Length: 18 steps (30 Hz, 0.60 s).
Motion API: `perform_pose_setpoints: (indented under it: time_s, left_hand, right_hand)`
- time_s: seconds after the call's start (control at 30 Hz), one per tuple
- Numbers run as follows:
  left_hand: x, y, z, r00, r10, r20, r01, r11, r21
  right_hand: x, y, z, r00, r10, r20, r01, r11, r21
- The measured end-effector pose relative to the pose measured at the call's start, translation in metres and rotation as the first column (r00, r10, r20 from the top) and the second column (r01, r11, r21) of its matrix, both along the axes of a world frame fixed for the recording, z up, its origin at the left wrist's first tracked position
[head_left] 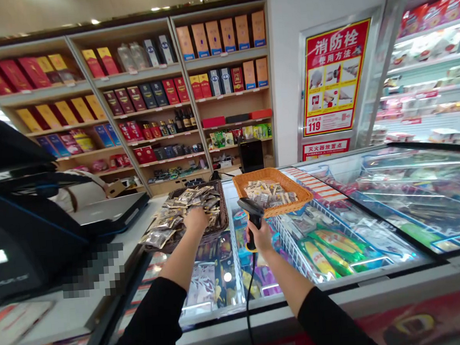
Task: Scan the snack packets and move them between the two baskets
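Observation:
My right hand is wrapped round the handle of a black and yellow barcode scanner, held upright above the freezer's glass top. A dark cable hangs from the scanner's base. My left hand reaches into a dark brown wicker basket heaped with small packets. Its fingers are down among the packets and hidden, so their grip does not show. Just behind the scanner, an orange wicker basket holds a smaller pile of similar packets.
Beneath both baskets lies a glass-topped chest freezer with bagged goods inside. On the left, a checkout machine stands on a counter. Shelves of boxes line the back wall. A partly hidden person's sleeve shows behind the machine.

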State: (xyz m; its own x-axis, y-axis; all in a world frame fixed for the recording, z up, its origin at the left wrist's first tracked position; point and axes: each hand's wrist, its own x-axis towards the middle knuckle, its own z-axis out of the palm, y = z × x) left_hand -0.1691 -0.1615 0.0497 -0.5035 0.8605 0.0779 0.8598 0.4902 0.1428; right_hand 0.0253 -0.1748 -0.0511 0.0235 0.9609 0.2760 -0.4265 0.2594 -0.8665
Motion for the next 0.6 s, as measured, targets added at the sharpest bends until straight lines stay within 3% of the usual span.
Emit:
perform_pose_setpoints:
  time_s: [0.07, 0.17, 0.4, 0.47, 0.6]
  left_hand:
    - [-0.011, -0.013, -0.008, 0.998, 0.065, 0.026, -0.065, 0.998, -0.006]
    - [-0.013, -0.022, -0.017, 0.994, 0.046, 0.095, -0.052, 0.996, 0.072]
    - [-0.032, -0.014, -0.029, 0.921, 0.051, 0.385, -0.149, 0.962, 0.23]
    - [-0.038, -0.013, -0.033, 0.862, -0.024, 0.506, -0.146, 0.945, 0.293]
    - [-0.039, -0.015, -0.038, 0.652, -0.291, 0.7, -0.085, 0.889, 0.449]
  right_hand:
    - [-0.001, -0.003, -0.002, 0.999, 0.045, 0.02, -0.046, 0.999, 0.013]
    - [0.001, -0.002, -0.007, 0.999, 0.04, 0.002, -0.04, 0.999, 0.002]
    - [0.003, 0.002, -0.01, 0.999, 0.042, -0.022, -0.042, 0.999, 0.004]
    - [0.003, 0.001, -0.011, 0.999, 0.042, -0.01, -0.042, 0.999, 0.013]
    - [0.003, 0.002, -0.013, 0.999, 0.025, 0.029, -0.025, 0.999, 0.02]
